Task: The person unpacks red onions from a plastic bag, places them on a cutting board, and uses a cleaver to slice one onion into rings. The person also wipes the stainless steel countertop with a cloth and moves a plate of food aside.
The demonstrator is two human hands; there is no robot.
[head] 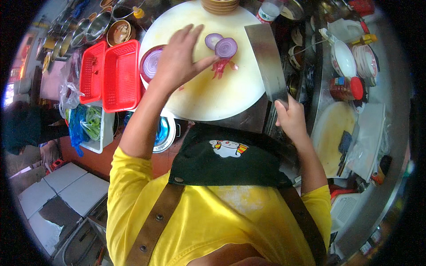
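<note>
My right hand (290,118) grips the handle of a broad cleaver (268,60), whose blade rises over the right edge of a round white chopping board (213,103). Fingers spread and slightly blurred, my left hand (181,56) is above the board's left half. Partly hidden behind that hand lies a cut red onion (151,63), its face showing rings. Two more cut onion pieces rest near the board's middle: one purple-ringed piece (226,48) overlaps a paler one (213,40). Red onion skin scraps (219,68) lie just below them.
Two red plastic baskets (121,78) stand left of the board. Stacked brown bowls (219,6) and a plastic cup (269,12) sit at its far edge. A white bin holds bagged greens (93,123). On the right counter are a white bowl (343,58), a red-lidded jar (346,88) and another board (332,139).
</note>
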